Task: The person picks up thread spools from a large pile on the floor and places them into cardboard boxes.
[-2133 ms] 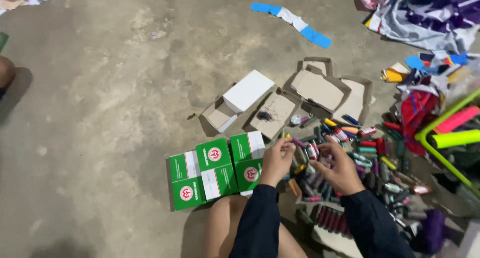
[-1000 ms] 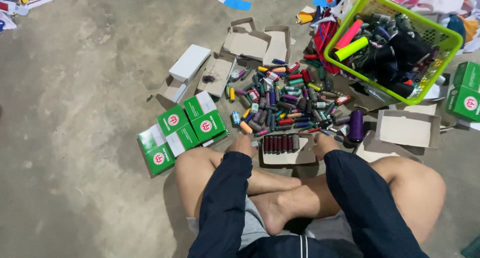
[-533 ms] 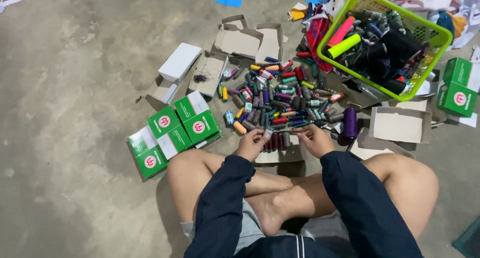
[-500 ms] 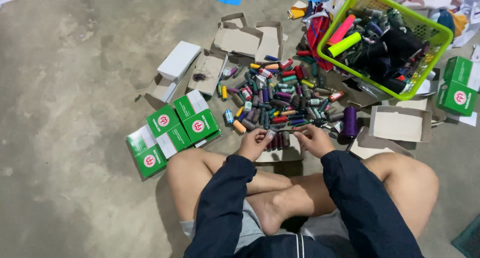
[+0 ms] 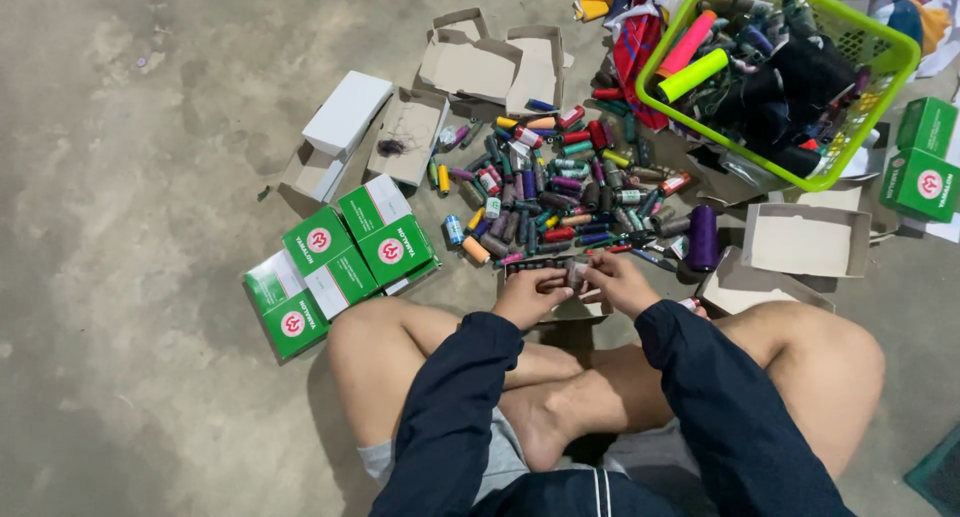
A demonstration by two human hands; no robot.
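1. Grey-looking small spool (image 5: 576,270) is pinched between both hands, just above the near edge of a shallow cardboard box (image 5: 560,307) that sits on the concrete floor (image 5: 150,177) in front of the crossed legs.
2. Risk: grip is fingertip only, so the spool could slip and roll off into the loose thread spool pile (image 5: 560,192) just beyond, where it would be hard to pick out again.
3. Risk: forearms hang close over the box; a nudge could tip the row of dark spools (image 5: 530,266) inside it.
4. Risk: purple cone (image 5: 702,239) stands upright right of the right hand, easy to knock over with a sideways reach.
5. Left hand (image 5: 530,295): knuckles up, fingers curled closed onto the spool's left end.
6. Right hand (image 5: 618,280): fingers bent, closed on its right end, wrist low.
7. Green boxes (image 5: 340,262) lie left, green basket (image 5: 780,77) far right.
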